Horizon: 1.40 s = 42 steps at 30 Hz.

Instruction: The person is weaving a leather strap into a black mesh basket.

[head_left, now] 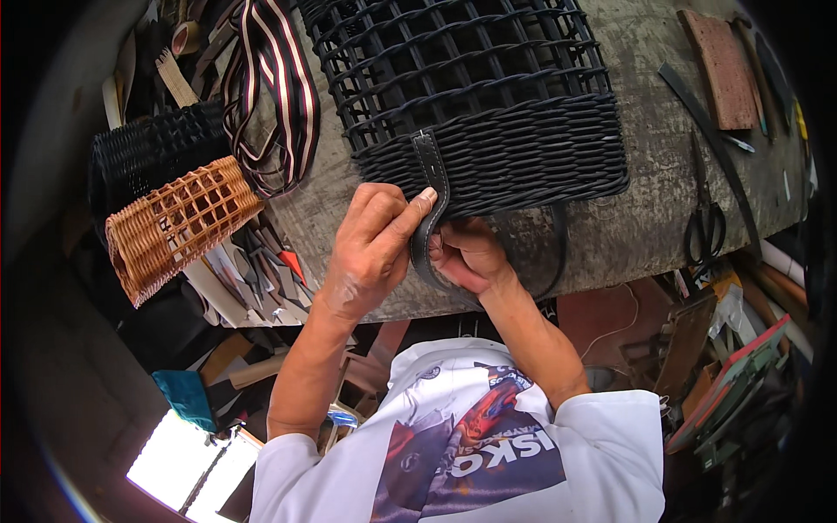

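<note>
A black woven basket (488,157) lies on the worktable, its open lattice toward the far side and its dense weave nearer me. Against that weave lies a black leather strap (431,166) with pale stitching, which curves down over the near edge and loops below it. My left hand (373,240) is closed on the strap at the basket's edge, its thumb pressed on top. Just right of it, my right hand (472,254) has curled fingers at the underside of the strap's bend. The strap partly hides those fingertips, so anything small between them cannot be made out.
Striped straps (270,96) hang in a bundle at left, beside a tan woven basket (185,225) and a dark one (157,144). On the worktable (649,222) at right lie black scissors (704,228), a long dark strip (717,139) and a reddish block (719,74).
</note>
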Each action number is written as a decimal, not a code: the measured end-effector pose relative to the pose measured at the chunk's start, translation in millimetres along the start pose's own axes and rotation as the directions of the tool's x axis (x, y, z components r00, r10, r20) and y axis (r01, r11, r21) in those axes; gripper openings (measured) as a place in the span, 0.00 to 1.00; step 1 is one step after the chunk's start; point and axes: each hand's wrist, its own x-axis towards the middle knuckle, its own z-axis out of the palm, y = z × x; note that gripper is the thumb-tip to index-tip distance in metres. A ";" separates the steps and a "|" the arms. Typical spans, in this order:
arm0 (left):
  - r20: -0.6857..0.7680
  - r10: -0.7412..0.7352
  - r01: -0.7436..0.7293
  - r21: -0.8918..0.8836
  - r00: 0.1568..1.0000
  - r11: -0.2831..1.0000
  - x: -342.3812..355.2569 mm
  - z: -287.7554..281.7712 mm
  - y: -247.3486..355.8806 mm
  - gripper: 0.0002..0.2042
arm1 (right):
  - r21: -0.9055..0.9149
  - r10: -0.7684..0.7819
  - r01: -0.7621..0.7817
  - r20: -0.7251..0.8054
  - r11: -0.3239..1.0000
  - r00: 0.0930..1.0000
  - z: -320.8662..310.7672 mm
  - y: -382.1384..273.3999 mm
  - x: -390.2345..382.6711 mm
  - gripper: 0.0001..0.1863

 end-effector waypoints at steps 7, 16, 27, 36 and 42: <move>0.003 0.008 -0.008 0.033 1.000 0.999 2.2 0.0 4.2 0.30 | -0.052 -0.031 0.027 -0.062 0.998 0.998 1.4 -2.7 -3.9 0.13; 0.005 0.009 -0.010 0.061 1.000 0.998 2.9 0.3 6.2 0.29 | -0.108 -0.152 0.143 -0.086 0.984 0.985 6.7 -2.3 -3.9 0.12; 0.016 0.064 -0.066 0.264 0.998 0.962 -2.9 6.7 14.2 0.26 | -0.125 -0.267 0.260 -0.045 0.957 0.963 6.5 -0.1 -3.7 0.14; 0.014 0.090 -0.090 0.289 0.996 0.953 -7.1 8.3 11.5 0.27 | -0.085 -0.104 0.100 -0.041 0.991 0.994 -4.2 -9.3 -2.7 0.13; -0.006 0.096 -0.090 0.297 0.995 0.951 -4.9 10.0 13.7 0.26 | -0.197 -0.184 0.156 -0.135 0.968 0.974 9.3 -10.4 -3.4 0.14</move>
